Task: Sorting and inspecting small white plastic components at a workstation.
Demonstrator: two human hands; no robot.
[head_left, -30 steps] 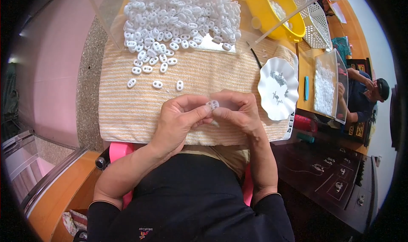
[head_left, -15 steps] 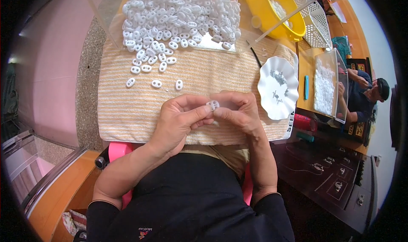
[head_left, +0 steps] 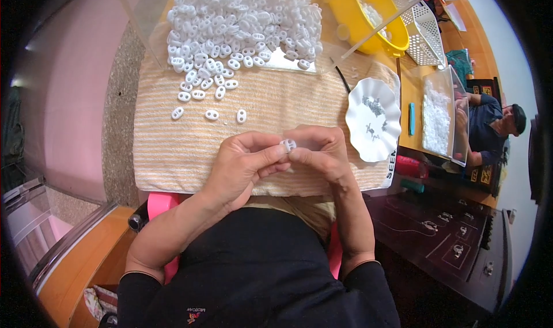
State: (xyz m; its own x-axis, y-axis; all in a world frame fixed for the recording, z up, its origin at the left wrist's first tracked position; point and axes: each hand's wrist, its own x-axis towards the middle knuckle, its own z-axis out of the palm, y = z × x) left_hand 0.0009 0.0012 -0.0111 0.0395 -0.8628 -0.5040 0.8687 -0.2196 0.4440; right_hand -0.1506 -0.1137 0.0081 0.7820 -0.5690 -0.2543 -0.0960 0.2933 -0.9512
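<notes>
Between my two hands I hold up a small white two-hole cord lock (head_left: 289, 146), an oval plastic piece. My left hand (head_left: 253, 158) pinches it from one side with thumb and forefinger, the other fingers curled under. From the other side my right hand (head_left: 319, 152) grips it, thumb in front and forefinger behind. Fingertips cover part of it. Three loose white oval pieces (head_left: 212, 115) lie on the striped towel (head_left: 167, 149) beyond my hands. Farther off, a large heap of the same pieces (head_left: 242, 23) spills out of a clear tray.
A white wavy-edged dish (head_left: 358, 138) to the right holds small grey parts. Behind it are a yellow basin (head_left: 397, 37) and a white perforated basket (head_left: 426, 34). At far right, a person (head_left: 489, 120) sits by a clear box of white pieces (head_left: 436, 120).
My hands stay nearly still, both keeping their pinch on the cord lock, which seems slightly turned. The whole view has shifted a little.
</notes>
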